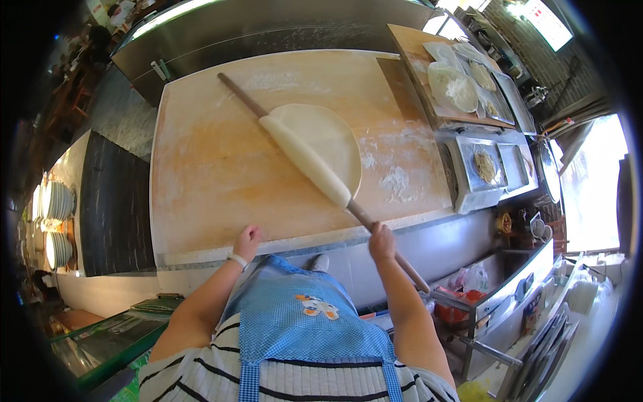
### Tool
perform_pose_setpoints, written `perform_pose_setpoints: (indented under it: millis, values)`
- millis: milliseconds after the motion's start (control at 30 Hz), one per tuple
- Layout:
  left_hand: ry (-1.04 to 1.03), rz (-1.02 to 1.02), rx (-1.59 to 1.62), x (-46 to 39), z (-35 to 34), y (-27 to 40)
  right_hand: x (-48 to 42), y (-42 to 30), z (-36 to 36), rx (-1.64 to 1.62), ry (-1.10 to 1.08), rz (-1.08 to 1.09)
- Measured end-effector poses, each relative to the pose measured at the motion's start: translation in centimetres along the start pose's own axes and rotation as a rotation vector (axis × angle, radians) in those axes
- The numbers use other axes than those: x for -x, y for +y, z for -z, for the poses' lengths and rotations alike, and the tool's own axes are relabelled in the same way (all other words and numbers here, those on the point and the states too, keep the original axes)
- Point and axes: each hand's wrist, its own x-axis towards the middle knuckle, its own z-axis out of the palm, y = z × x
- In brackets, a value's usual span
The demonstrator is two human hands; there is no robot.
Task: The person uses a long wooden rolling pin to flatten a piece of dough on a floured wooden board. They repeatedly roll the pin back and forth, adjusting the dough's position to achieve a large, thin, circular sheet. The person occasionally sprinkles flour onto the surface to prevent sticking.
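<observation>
My right hand (383, 242) is closed around the near end of a long wooden rolling pin (242, 95), which lies diagonally over the work table. A large sheet of dough (326, 131) is partly wound around the pin's middle, and its rounded flat part rests on the wooden board (201, 166) to the right of the roll. My left hand (247, 242), with a light band at the wrist, is at the board's near edge, away from the pin. Its fingers look curled, and nothing shows in it. Loose flour (396, 182) lies right of the dough.
At the right, a smaller board (414, 47) bears dough in plastic and metal trays. Another metal tray (472, 173) holds a pile of noodles. Stacked plates (58, 201) stand at the left, and a metal rack (469, 314) is at my lower right.
</observation>
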Motion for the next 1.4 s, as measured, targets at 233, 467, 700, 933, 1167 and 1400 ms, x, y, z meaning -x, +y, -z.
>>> perform_pose_setpoints:
  millis: [233, 467, 700, 933, 1167, 1400]
  values:
    - [0.05, -0.731, -0.089, -6.7, -6.7, 11.0, 9.1, -16.2, -1.9, -0.481, -0.172, 0.045]
    - [-0.286, -0.781, -0.532, -5.6, -8.6, 7.4, 10.6, -21.1, -0.4, -0.628, -0.444, -0.095]
    - [-0.333, -0.807, -0.595, -1.4, -0.5, 4.6, 10.8, -24.9, -2.2, -0.466, -0.563, 0.011]
    - [-0.372, -0.715, -0.526, 3.4, 6.1, -0.9, 9.7, -25.4, -6.1, -0.596, -0.707, 0.021]
    - [-0.265, -0.823, -0.177, 3.7, 8.3, -2.4, 5.1, -25.7, 1.5, -0.5, -0.556, -0.024]
    - [-0.27, -0.878, -0.25, -1.3, -1.4, 3.9, -3.9, -23.1, 9.0, -0.226, -0.223, 0.171]
